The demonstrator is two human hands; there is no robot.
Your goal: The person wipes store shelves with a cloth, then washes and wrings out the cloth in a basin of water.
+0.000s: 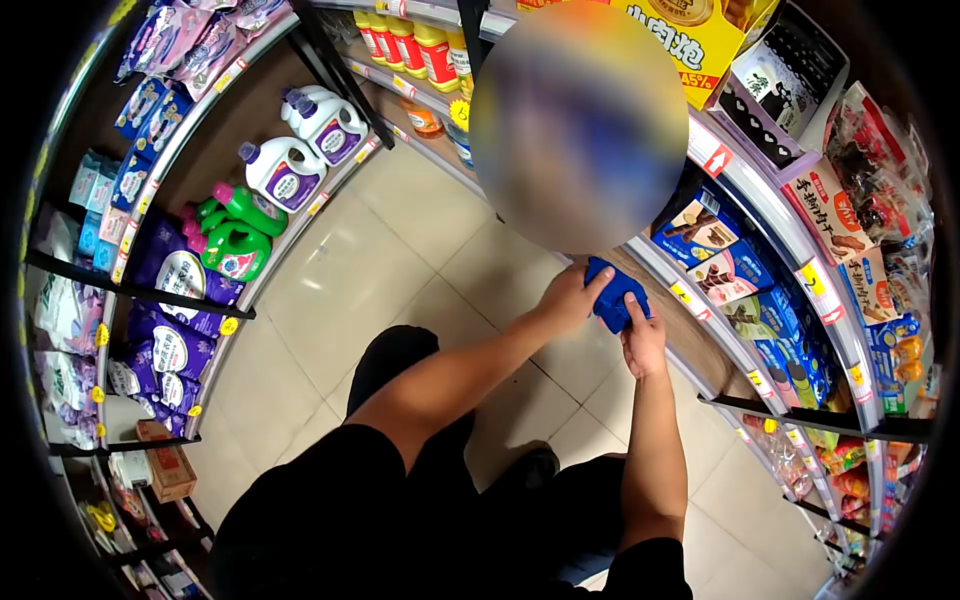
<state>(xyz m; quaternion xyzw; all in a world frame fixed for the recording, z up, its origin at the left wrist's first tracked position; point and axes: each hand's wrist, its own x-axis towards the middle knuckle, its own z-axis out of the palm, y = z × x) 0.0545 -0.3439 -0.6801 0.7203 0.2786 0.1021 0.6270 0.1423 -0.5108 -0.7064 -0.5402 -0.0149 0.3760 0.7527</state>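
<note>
A crumpled, deep-blue cloth (618, 296) is held between both hands in front of the right-hand shelf. My left hand (570, 300) grips its left side, the thumb lying on top. On its lower right edge, my right hand (641, 338) pinches it with thumb and fingers. The undersides of the cloth and several fingertips are hidden. Nearest to the hands are blue snack boxes (699, 227) on the lower shelf at the right.
White detergent jugs (285, 173), green bottles (238, 250) and purple bags (170, 345) line the left shelf. Packaged snacks (838, 215) fill the right shelf. Yellow bottles (435, 56) stand at the back. Tiled floor (335, 265) lies between. A blurred oval hides the top centre.
</note>
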